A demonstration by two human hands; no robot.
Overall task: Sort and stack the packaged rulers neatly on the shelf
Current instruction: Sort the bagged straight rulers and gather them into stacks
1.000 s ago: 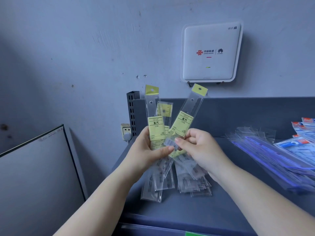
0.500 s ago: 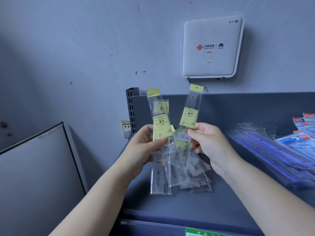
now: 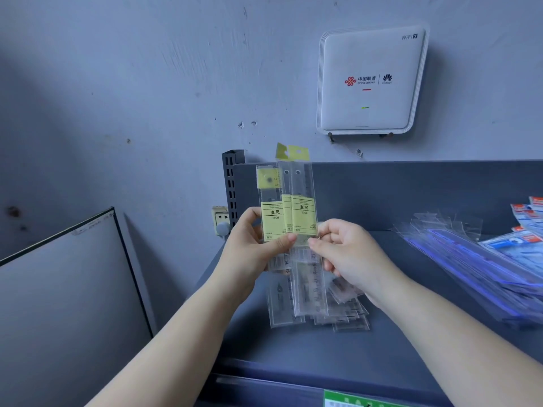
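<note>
Nearest of all, a green label strip (image 3: 349,400) sits on the front lip of the dark grey metal shelf (image 3: 293,348), and two bare forearms reach in over that lip from below. Above the shelf deck the left hand (image 3: 252,254) grips a bunch of clear plastic ruler packets with pale yellow labels (image 3: 289,230), thumb pressed across the front of the labels and the other fingers curled behind. The right hand (image 3: 349,257) pinches the right edge of the same bunch between thumb and forefinger, the remaining fingers curled loosely beneath. The packets stand nearly upright and overlap closely, their yellow hang tabs poking up at the far end. Directly under the hands, a loose heap of more clear ruler packets (image 3: 338,312) lies flat on the shelf. To the right, well apart from that heap, a fanned pile of clear sleeves with blue edging (image 3: 470,268) spreads over the deck, and at the far right edge lie some packets with red-and-blue printed cards (image 3: 526,224). On the left, off the shelf, leans a dark-framed flat grey panel (image 3: 64,289). Farther back a slotted grey upright post (image 3: 232,186) marks the shelf's left corner, with a wall socket (image 3: 221,220) just beside it. On the pale blue wall (image 3: 132,83) beyond hangs a white square Wi-Fi router (image 3: 370,80).
</note>
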